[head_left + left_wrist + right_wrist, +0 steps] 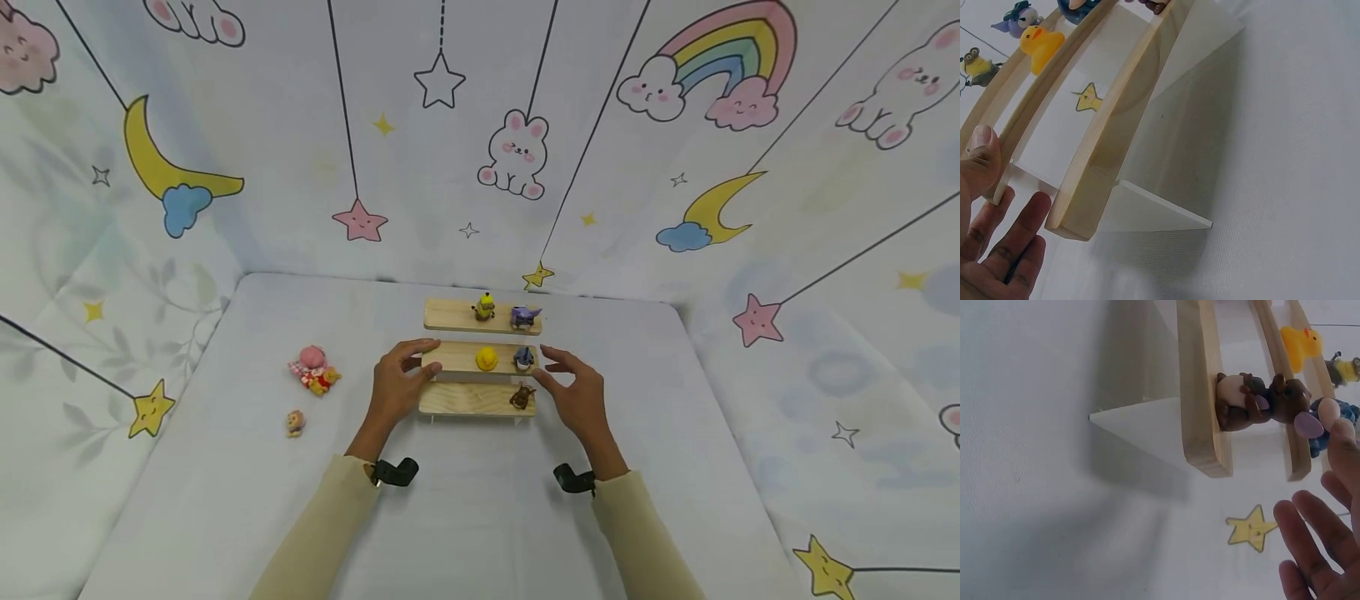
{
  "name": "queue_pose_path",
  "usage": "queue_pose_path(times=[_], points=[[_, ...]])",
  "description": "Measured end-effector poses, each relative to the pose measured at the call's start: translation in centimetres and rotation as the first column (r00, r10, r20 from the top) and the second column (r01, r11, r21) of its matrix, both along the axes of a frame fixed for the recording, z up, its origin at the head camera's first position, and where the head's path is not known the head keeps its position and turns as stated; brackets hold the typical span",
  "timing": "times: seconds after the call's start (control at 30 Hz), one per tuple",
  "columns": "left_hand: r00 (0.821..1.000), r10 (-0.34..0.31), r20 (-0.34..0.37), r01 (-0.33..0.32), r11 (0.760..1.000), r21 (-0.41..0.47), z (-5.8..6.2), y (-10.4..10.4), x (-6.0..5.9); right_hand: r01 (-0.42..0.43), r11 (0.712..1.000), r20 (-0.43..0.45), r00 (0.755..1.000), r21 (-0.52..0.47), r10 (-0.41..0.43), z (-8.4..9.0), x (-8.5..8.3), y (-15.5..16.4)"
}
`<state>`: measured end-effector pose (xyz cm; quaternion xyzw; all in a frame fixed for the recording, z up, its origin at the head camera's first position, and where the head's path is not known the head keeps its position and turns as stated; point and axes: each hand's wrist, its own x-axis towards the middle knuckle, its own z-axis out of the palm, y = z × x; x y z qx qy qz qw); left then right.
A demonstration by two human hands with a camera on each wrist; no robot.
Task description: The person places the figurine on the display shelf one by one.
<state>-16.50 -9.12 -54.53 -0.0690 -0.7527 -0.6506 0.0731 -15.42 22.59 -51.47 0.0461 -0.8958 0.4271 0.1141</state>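
Observation:
A three-step wooden display shelf (457, 400) on white supports stands before me. My left hand (397, 382) grips the left end of its middle board (450, 357), thumb in front and fingers beyond it. My right hand (576, 393) is at that board's right end, fingers spread, thumb tip beside a blue figurine (523, 358). A yellow rubber duck (486, 358) stands left of the blue figurine. On the lowest board sits a brown figurine (1247, 403) with a pale belly. The top board (450, 315) carries a yellow minion figurine (484, 308) and a purple figurine (523, 317).
To the left on the white tabletop (247, 483) lies a cluster of pink, red and yellow toys (313, 371). A small tan figurine (296, 423) is just below it. A cloth backdrop (442, 167) printed with stars, moons and bunnies rises behind and at both sides.

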Motion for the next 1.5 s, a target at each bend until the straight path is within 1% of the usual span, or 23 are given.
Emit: queue_pose_path(times=[0.07, 0.2, 0.33, 0.57, 0.67, 0.83, 0.97, 1.07, 1.17, 1.27, 1.37, 1.5], points=[[1.000, 0.002, 0.007, -0.002, 1.000, 0.001, 0.0, 0.0, 0.0, -0.022, 1.000, 0.028, 0.999, 0.010, 0.022, -0.4, -0.1, -0.1], [1.000, -0.002, 0.013, 0.002, 1.000, 0.018, 0.0, 0.1, 0.0, -0.021, 1.000, 0.071, 0.997, 0.015, 0.020, -0.7, -0.2, -0.4], [1.000, 0.004, 0.014, -0.004, 1.000, 0.014, 0.1, 0.2, 0.1, -0.013, 1.000, 0.078, 0.997, 0.008, 0.012, -0.5, -0.3, -0.5], [1.000, 0.010, -0.004, -0.011, 1.000, -0.012, 0.2, 0.2, 0.0, 0.014, 0.999, 0.084, 0.996, 0.038, -0.017, -0.3, -0.5, -0.6], [1.000, 0.013, -0.003, -0.013, 1.000, -0.026, 0.4, 0.1, 0.1, 0.013, 0.999, 0.088, 0.996, 0.046, -0.017, -0.3, -0.5, -0.6], [0.999, 0.044, -0.002, -0.044, 0.998, -0.047, 0.5, -0.5, 0.4, 0.011, 0.998, 0.092, 0.996, 0.054, -0.016, -0.2, -0.5, -0.7], [0.995, 0.094, -0.029, -0.096, 0.991, -0.092, 0.4, -1.4, 0.7, 0.019, 0.998, 0.093, 0.995, 0.054, -0.024, -0.1, -0.5, -0.8], [0.987, 0.149, -0.064, -0.156, 0.979, -0.131, 0.4, -2.4, 0.8, 0.020, 0.999, 0.091, 0.996, 0.050, -0.024, 0.0, -0.4, -0.8], [0.973, 0.213, -0.089, -0.226, 0.959, -0.169, 0.5, -3.7, 1.0, 0.018, 0.999, 0.091, 0.996, 0.040, -0.022, -0.1, -0.4, -0.7], [0.958, 0.270, -0.097, -0.284, 0.938, -0.197, 0.7, -5.2, 1.2, 0.013, 0.999, 0.084, 0.996, 0.030, -0.016, -0.2, -0.4, -0.7], [0.941, 0.323, -0.103, -0.338, 0.918, -0.209, 0.8, -6.9, 1.4, 0.007, 1.000, 0.072, 0.997, 0.027, -0.009, -0.4, -0.5, -0.6], [0.914, 0.384, -0.132, -0.405, 0.886, -0.225, 0.5, -9.1, 1.5, 0.002, 1.000, 0.055, 0.998, 0.028, -0.003, -0.5, -0.5, -0.6]])
